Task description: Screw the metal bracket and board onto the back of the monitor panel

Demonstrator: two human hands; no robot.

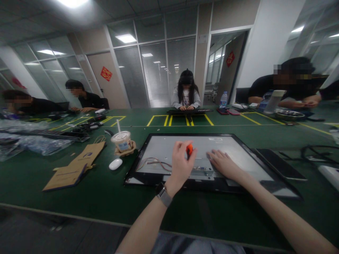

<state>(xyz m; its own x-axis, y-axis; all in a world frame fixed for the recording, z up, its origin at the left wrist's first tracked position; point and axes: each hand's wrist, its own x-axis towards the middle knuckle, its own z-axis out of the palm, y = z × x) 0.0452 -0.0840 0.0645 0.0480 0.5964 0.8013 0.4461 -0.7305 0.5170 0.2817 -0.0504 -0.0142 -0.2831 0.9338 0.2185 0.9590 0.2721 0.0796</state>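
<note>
A large flat display panel (190,143) with a black frame and a grey metal back lies on the green table in front of me. My left hand (181,164), with a watch on its wrist, is closed around a screwdriver (189,149) with an orange and black handle, above the panel. Whether its tip touches anything cannot be made out. Near that hand are a small metal bracket with connectors (202,171) and a bundle of thin wires (156,161). My right hand (222,164) rests flat on the panel's back, fingers spread, holding nothing.
Left of the panel are a white mouse (116,163), a drink cup with a straw (122,141) in a cardboard holder, and a brown paper bag (87,155). A black slab (280,164) and cables (317,153) lie to the right. Several people sit around the table.
</note>
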